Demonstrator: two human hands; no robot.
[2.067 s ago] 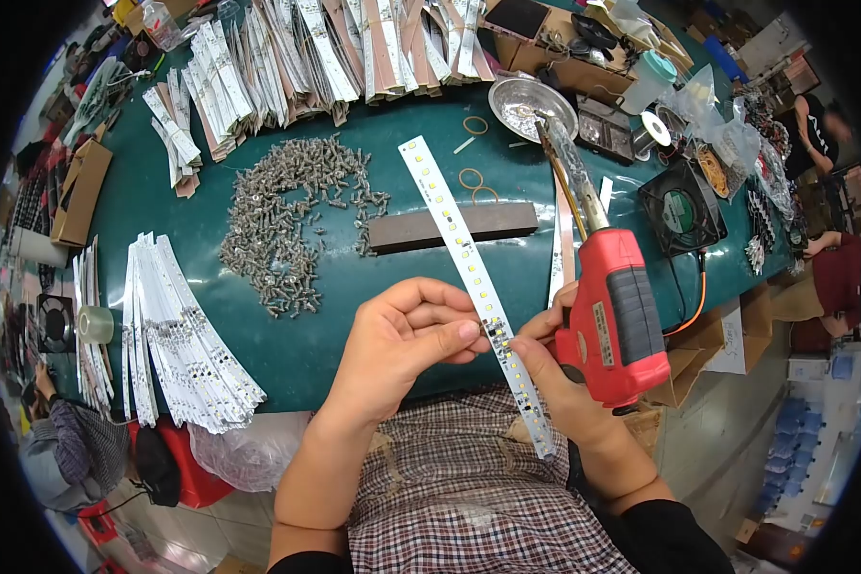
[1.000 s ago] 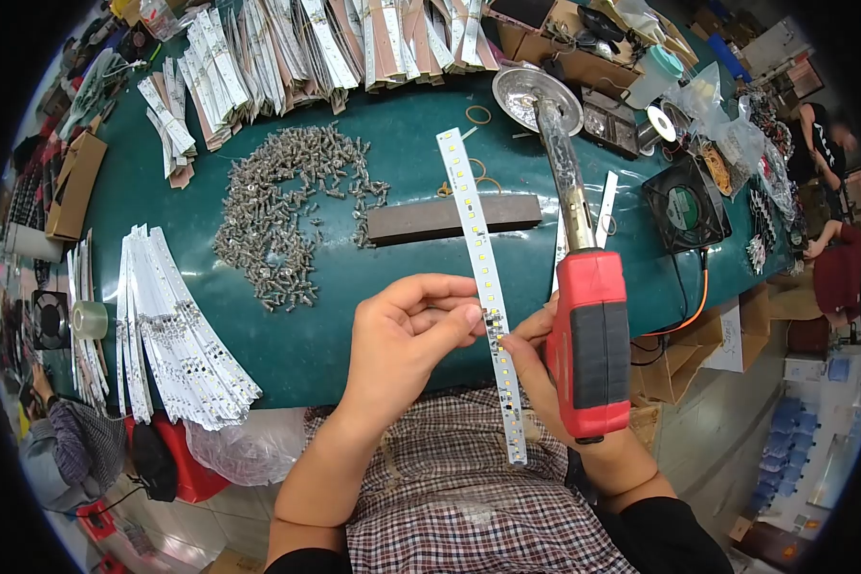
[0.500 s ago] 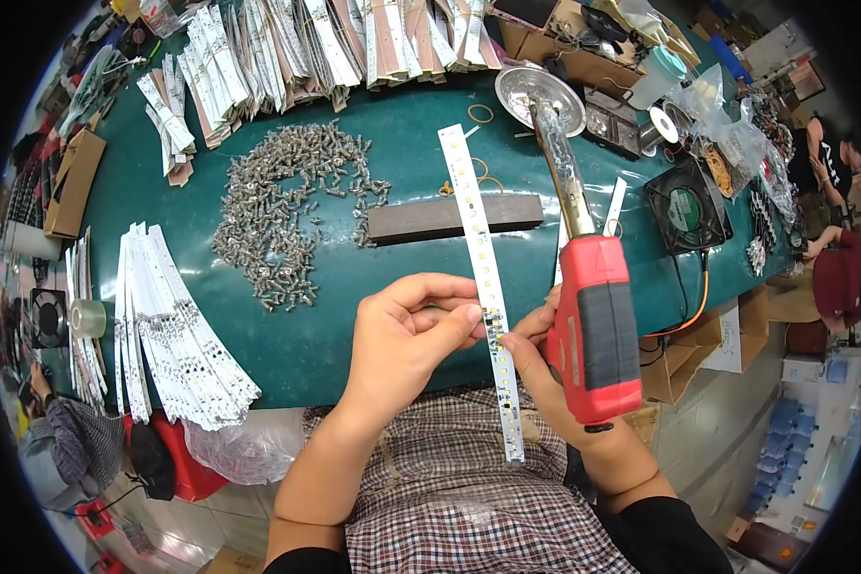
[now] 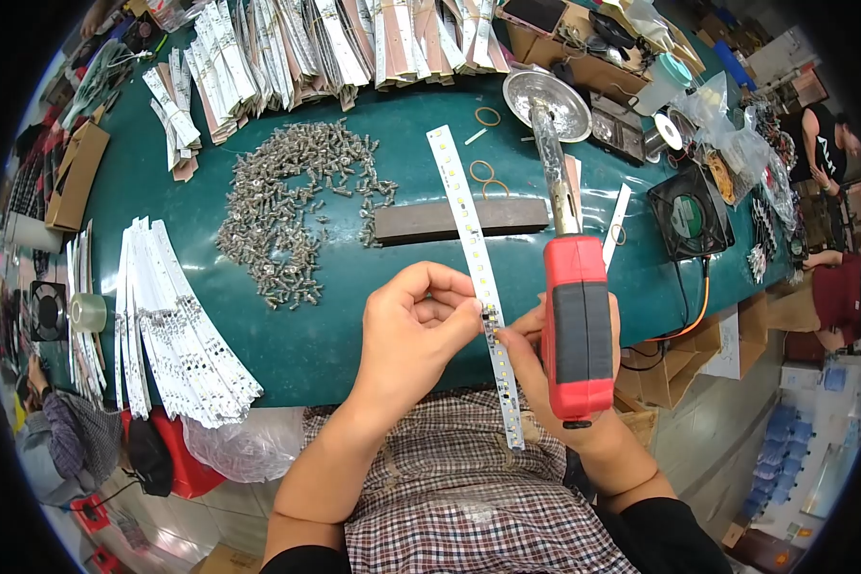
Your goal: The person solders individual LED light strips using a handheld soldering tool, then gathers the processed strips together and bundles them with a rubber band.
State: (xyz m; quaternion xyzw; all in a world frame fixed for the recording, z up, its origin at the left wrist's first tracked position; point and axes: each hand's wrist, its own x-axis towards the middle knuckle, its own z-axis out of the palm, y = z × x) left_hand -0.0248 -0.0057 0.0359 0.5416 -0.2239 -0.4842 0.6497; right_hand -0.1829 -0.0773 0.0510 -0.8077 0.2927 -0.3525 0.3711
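My left hand is closed, thumb and forefinger pinching a long white LED strip board by its edge, near the dark components. The strip is held up at a slant over the table edge. Against its other edge lies the thumb of my right hand. That hand is wrapped round a red and black soldering gun, which covers most of its fingers. The gun's metal barrel points away from me, its far end over a round metal dish. Under the strip's upper half lies a dark bar.
A heap of screws and fanned LED strips lie left. Bundled strips line the back. Rubber bands, a solder spool and a black fan with cables are right. Other people are at the far edges.
The soldering gun has swung left and turned more upright, closer to the strip. The strip's upper end has shifted slightly left. My left hand keeps its pinch.
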